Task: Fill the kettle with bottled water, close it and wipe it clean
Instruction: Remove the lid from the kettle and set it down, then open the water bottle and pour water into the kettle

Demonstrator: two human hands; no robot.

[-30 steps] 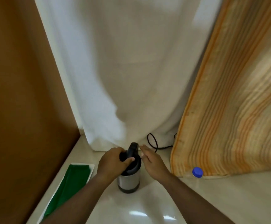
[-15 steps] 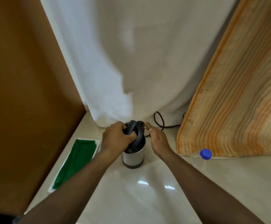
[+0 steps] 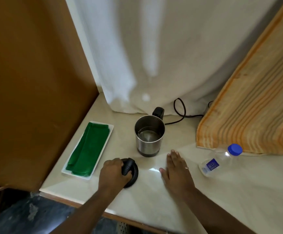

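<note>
Kettle (image 3: 149, 135) stood upright and uncovered on the pale counter (image 3: 221, 191), toward the back, just in front of the white curtain (image 3: 137, 56); steel interior visible, a shallow shine at the bottom, cannot tell whether water or bare metal; black handle (image 3: 158, 112) on its far side; black cord (image 3: 179, 112) looped behind it and ran under the striped cloth (image 3: 248, 105) on the right. Lid (image 3: 132, 173) lay on the counter nearer the person, left of and apart from the kettle base; left hand (image 3: 114, 173) clenched over the lid's knob, fingers wrapped round it. Right hand (image 3: 177, 169) lay flat, palm down, on bare counter just in front of the kettle's right side; fingers spread and released, gripping nothing; ring on one finger. Bottle (image 3: 220, 160) with blue cap (image 3: 235, 149) stood tilted in this wide view, right of the right hand, near the hem of the striped cloth; cap on. White tray (image 3: 109, 130) with folded green cloth (image 3: 89, 149) sat along the left edge, against the brown panel (image 3: 27, 81). Open counter: a clear band between lid, kettle and bottle, and a wide bare stretch at right front; front edge of the counter ran just beneath both forearms.
</note>
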